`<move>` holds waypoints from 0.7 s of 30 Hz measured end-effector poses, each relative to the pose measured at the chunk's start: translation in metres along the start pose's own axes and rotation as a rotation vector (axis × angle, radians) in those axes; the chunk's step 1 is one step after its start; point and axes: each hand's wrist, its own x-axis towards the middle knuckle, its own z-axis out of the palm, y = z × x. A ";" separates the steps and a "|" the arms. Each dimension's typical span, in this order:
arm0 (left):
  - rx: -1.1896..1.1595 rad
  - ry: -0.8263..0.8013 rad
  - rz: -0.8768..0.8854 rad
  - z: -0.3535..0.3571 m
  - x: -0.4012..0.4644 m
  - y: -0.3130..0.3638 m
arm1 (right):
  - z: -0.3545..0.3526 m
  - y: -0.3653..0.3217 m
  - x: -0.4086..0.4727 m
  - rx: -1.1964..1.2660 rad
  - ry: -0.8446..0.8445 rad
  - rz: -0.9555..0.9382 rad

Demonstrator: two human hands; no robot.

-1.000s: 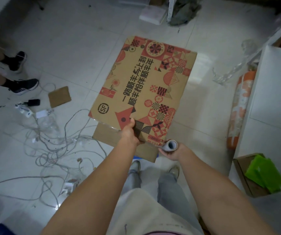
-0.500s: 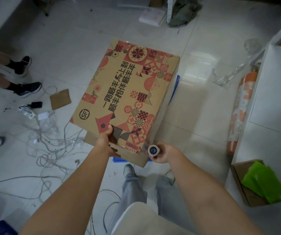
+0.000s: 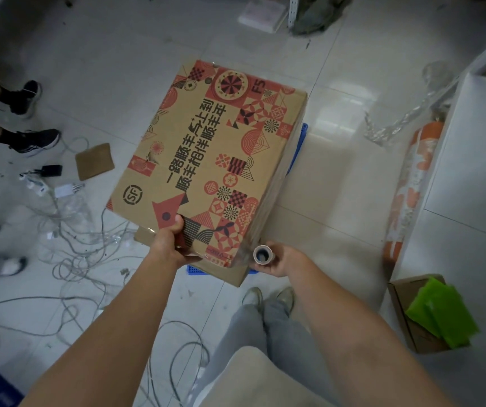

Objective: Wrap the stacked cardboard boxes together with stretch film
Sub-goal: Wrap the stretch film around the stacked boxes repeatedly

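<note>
Mid-wrap on the box stack, roll sitting at the near right corner

Going left to right: our left hand (image 3: pixel 169 241) has its grip clamped on the near edge of the printed top box (image 3: pixel 206 160), thumb on top, steadying the stack, which sits on a blue crate (image 3: pixel 297 148) on the floor. Our right hand (image 3: pixel 280 261) is curled around the stretch film roll (image 3: pixel 263 254), core standing upright, just beside the stack's near right corner. Film (image 3: pixel 268 198) seems to run up the right side, so we'd guess the roll travels around the near side next, toward the left hand.
</note>
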 end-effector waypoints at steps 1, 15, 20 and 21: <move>0.000 -0.006 -0.003 -0.001 0.002 0.000 | -0.005 0.000 0.008 0.002 0.011 -0.001; 0.032 -0.043 -0.040 -0.008 0.011 0.001 | -0.002 0.002 -0.024 -0.227 0.063 0.015; 0.042 -0.057 -0.016 -0.014 0.013 0.003 | -0.006 -0.004 -0.035 -0.392 0.129 -0.016; 0.038 -0.056 -0.013 -0.015 0.013 0.003 | -0.005 -0.004 -0.035 -0.417 0.122 -0.019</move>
